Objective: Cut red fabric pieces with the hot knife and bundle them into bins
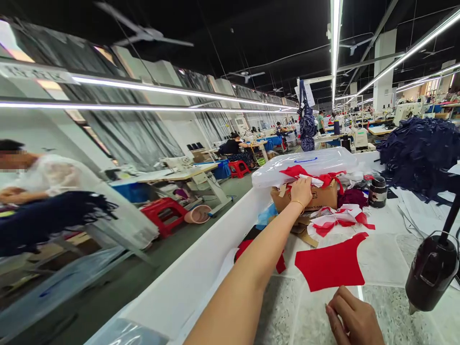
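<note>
1. Our left grip [301, 191] is closed on red-and-white fabric scraps [316, 180] draped over a cardboard box [305, 200].
2. Just beyond our right grip [350, 318], loosely curled and empty on the desk [391, 306], lies a flat red fabric panel [331, 261] with curved edges.

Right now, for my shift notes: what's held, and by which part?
The left hand appears to pinch red-and-white fabric scraps by their near edge; the right hand holds nothing.
</note>
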`<state>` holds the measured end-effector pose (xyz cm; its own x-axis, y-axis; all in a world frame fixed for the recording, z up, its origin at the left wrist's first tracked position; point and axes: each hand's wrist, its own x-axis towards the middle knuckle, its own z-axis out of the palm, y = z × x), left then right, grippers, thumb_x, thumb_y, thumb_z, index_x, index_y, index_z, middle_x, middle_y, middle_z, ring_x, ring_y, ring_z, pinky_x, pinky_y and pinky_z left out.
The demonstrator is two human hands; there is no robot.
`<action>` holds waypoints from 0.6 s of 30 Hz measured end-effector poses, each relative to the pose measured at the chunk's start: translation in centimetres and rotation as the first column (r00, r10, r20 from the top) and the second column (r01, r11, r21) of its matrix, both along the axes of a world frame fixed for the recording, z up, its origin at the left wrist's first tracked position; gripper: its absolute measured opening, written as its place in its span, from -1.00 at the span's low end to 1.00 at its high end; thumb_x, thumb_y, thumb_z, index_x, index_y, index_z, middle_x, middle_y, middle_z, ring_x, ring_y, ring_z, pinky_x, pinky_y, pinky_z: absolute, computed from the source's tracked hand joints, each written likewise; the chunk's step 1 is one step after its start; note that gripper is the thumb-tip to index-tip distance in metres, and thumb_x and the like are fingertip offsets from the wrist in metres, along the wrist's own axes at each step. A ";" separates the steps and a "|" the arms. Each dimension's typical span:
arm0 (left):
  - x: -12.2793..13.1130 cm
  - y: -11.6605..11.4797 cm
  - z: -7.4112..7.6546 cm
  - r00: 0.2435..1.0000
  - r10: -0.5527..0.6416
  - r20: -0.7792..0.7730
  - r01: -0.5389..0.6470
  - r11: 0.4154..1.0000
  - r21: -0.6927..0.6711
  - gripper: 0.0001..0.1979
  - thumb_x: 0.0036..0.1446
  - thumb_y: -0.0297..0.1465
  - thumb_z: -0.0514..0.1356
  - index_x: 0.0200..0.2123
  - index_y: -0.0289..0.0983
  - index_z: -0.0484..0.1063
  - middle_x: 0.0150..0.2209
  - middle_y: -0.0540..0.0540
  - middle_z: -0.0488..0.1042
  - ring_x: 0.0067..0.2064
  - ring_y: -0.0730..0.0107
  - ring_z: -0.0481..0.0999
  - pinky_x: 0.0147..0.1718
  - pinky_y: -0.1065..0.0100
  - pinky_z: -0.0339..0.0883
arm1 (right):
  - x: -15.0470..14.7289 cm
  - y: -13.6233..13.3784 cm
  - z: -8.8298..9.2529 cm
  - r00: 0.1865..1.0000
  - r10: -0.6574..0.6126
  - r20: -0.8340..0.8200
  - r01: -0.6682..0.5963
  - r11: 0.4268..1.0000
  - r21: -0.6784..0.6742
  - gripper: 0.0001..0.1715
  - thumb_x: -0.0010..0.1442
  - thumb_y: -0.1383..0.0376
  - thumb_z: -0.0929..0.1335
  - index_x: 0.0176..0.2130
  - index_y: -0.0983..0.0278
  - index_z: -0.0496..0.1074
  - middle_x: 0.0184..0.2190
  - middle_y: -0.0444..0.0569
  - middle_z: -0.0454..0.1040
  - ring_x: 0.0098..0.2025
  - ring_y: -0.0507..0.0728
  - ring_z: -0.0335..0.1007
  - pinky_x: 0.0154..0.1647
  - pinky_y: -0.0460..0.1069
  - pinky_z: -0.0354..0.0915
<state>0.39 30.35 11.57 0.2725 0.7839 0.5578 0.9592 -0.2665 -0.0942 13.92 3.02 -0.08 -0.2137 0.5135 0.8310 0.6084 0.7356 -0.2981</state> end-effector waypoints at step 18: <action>3.1 -7.6 -5.0 0.916 -0.384 -0.115 0.358 0.913 -0.196 -0.68 0.37 -0.27 -0.02 -0.28 -0.28 0.47 -0.24 -0.20 0.45 -0.09 0.13 0.35 -0.12 0.16 0.18 | 0.4 -0.7 1.3 0.997 0.004 0.081 0.008 0.990 -0.144 -0.69 0.31 0.40 0.20 -0.46 0.23 0.31 -0.56 -0.13 0.33 -0.56 -0.02 0.24 -0.56 -0.10 0.10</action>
<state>3.52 22.79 6.59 0.6313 0.6878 0.3584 0.7661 -0.6250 -0.1500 14.32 2.34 1.19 -0.2758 0.6269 0.7287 0.6360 0.6874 -0.3506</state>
